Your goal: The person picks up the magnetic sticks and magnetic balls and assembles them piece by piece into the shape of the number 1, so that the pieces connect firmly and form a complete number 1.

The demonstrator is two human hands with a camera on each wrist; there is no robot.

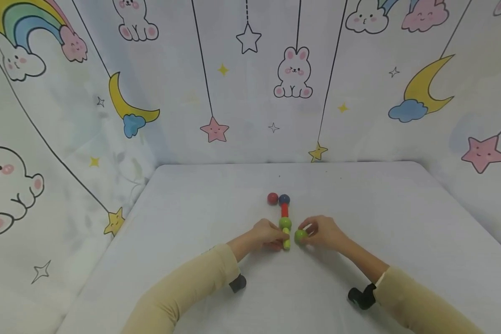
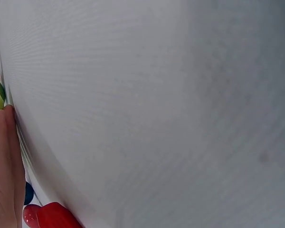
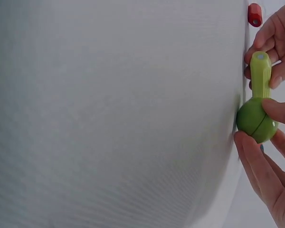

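Observation:
A yellow-green toy rod (image 1: 286, 239) with a pale disc in its end (image 3: 260, 56) is pinched between the thumb and fingers of my left hand (image 1: 268, 234). Its far end meets a green ball (image 1: 285, 223). Beyond that ball, a red rod (image 1: 285, 210) leads to a blue ball (image 1: 284, 199), forming a line on the table. Just right of the yellow-green rod, my right hand (image 1: 324, 233) holds a second green ball (image 1: 300, 236) by thumb and fingertips. In the left wrist view, the left fingers (image 2: 5, 147) partly cover the yellow-green rod.
Beside the blue ball sits a red ball (image 1: 272, 198). Everything lies on a white-covered table (image 1: 217, 195), with a printed cloth backdrop (image 1: 250, 102) behind its far edge. Dark wrist cameras hang under both sleeves, the right one (image 1: 362, 297) close above the tabletop.

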